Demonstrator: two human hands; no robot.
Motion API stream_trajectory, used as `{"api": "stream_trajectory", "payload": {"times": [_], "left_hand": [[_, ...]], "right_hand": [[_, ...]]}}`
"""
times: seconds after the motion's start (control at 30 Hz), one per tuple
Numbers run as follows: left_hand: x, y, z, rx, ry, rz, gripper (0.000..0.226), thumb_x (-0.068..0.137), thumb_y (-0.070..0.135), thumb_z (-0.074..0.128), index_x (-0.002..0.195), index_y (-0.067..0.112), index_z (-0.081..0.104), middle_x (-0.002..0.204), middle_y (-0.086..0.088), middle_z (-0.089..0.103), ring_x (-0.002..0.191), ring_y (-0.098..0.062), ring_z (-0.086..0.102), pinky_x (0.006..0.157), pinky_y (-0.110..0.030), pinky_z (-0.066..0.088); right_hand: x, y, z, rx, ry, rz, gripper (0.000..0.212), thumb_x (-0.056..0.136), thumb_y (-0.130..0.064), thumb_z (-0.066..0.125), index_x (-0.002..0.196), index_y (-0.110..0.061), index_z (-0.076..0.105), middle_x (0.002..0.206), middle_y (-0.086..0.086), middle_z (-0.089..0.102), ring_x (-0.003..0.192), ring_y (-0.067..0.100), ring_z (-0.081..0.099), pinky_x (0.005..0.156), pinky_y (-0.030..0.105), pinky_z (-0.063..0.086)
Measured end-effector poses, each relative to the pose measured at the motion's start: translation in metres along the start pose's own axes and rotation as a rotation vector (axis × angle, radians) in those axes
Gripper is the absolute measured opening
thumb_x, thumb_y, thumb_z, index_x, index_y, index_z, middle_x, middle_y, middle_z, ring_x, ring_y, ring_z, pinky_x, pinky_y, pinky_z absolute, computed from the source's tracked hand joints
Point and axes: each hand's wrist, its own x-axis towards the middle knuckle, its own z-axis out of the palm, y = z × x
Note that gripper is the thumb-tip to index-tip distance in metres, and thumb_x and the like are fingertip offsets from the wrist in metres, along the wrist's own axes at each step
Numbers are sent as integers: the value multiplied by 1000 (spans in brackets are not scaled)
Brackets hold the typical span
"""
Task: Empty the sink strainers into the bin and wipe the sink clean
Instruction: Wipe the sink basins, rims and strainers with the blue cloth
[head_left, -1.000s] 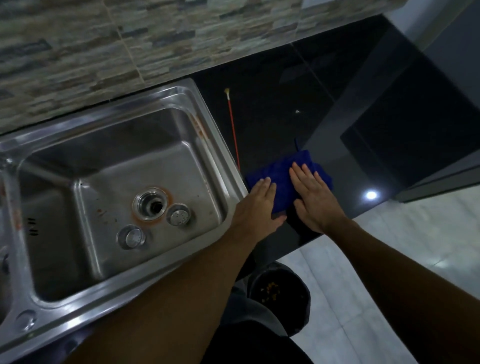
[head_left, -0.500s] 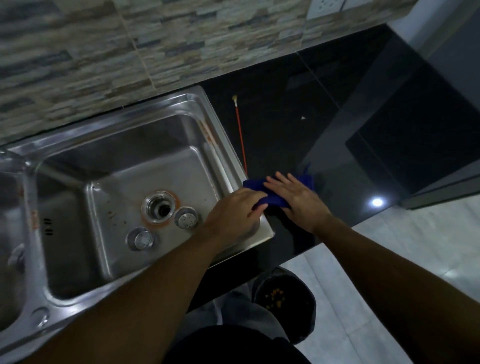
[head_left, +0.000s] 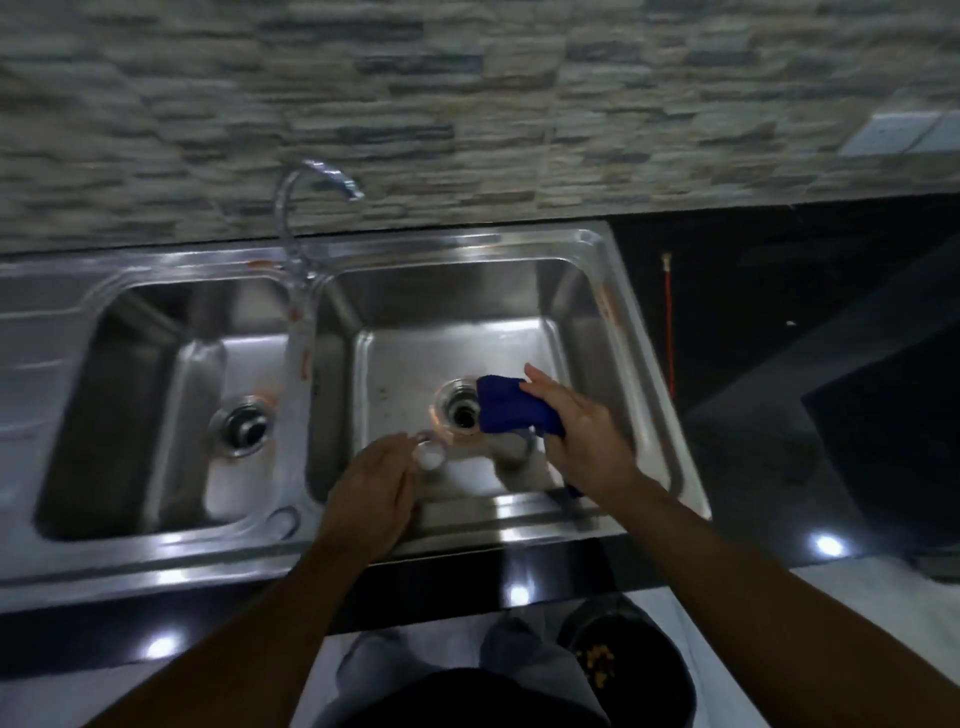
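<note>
A double steel sink fills the view. My right hand grips a blue cloth over the floor of the right basin, right beside the open drain. My left hand hovers low at the front of that basin. Its fingertips are at a small round strainer lying loose on the basin floor, and blur hides whether they pinch it. A second blurred metal piece lies under the cloth. The left basin's drain has a strainer seated in it.
A curved faucet rises between the two basins. On the black counter to the right lies a thin red stick. A dark bin with food scraps stands on the floor by my legs. A stone-tiled wall with a socket runs behind.
Both hands moved from the counter into the right basin. The right hand carried the blue cloth to the drain, and the left let go of it and went to the loose strainer. The view swung left.
</note>
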Motion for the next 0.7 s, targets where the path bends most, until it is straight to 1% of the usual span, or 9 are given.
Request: {"api": "stream_trajectory", "payload": {"times": [0.13, 0.2, 0.27, 0.33, 0.4, 0.47, 0.57, 0.63, 0.7], "left_hand": [[-42, -88, -44, 38, 27, -123, 49, 104, 28, 37, 148, 8, 46, 153, -14, 47, 146, -27, 40, 124, -44, 28], [-57, -126, -61, 38, 18, -193, 51, 105, 31, 34, 150, 11, 43, 157, -12, 43, 148, -26, 36, 125, -44, 26], [-67, -159, -73, 35, 7, -244, 56, 102, 38, 33, 152, 14, 42, 158, -10, 41, 149, -26, 35, 122, -43, 27], [-72, -186, -80, 60, -21, -260, 62, 97, 43, 31, 152, 15, 41, 159, -8, 40, 150, -26, 33, 123, -43, 26], [-72, -208, -82, 98, -60, -239, 64, 96, 45, 30, 152, 16, 40, 160, -8, 39, 151, -25, 31, 126, -43, 23], [-69, -220, -83, 112, -106, -208, 65, 96, 46, 26, 154, 17, 37, 162, -5, 35, 153, -21, 25, 128, -40, 16], [-65, -230, -81, 111, -140, -155, 61, 99, 42, 29, 155, 18, 35, 162, -3, 36, 153, -16, 25, 128, -36, 13], [-64, -231, -80, 108, -146, -148, 56, 103, 37, 34, 155, 18, 34, 161, -2, 37, 152, -14, 27, 128, -34, 13], [-62, -233, -79, 83, -143, -173, 54, 103, 34, 37, 156, 19, 33, 161, -1, 37, 152, -14, 28, 127, -34, 14]], "right_hand": [[41, -69, 78, 83, 37, 79, 62, 81, 2, 65, 141, -8, 53, 138, 13, 60, 121, 21, 60, 106, 24, 44], [58, -101, 119, 54, 52, 72, 67, 73, 11, 60, 137, -9, 58, 132, 10, 64, 115, 18, 60, 107, 8, 29], [71, -129, 158, 85, 29, 102, 63, 73, 14, 62, 131, -10, 63, 137, 8, 61, 121, 14, 58, 106, 0, 22], [74, -151, 194, 130, -22, 138, 55, 75, 14, 65, 126, -7, 66, 142, 10, 57, 125, 18, 58, 109, 6, 29], [64, -168, 231, 145, -58, 174, 48, 78, 10, 68, 124, -2, 66, 145, 14, 53, 126, 27, 59, 110, 22, 39], [43, -181, 255, 71, -100, 204, 56, 83, 0, 71, 136, -4, 57, 155, 14, 40, 135, 31, 51, 108, 30, 43], [22, -193, 277, -197, -204, 110, 70, 89, -22, 65, 152, -11, 38, 165, 12, 18, 152, 29, 19, 115, 37, 36], [26, -195, 284, -321, -251, 37, 73, 88, -25, 63, 153, -10, 33, 164, 14, 18, 152, 30, 12, 119, 49, 32], [46, -195, 294, -301, -246, 86, 76, 89, -21, 62, 156, -10, 27, 166, 11, 10, 153, 27, 3, 122, 51, 24]]}}
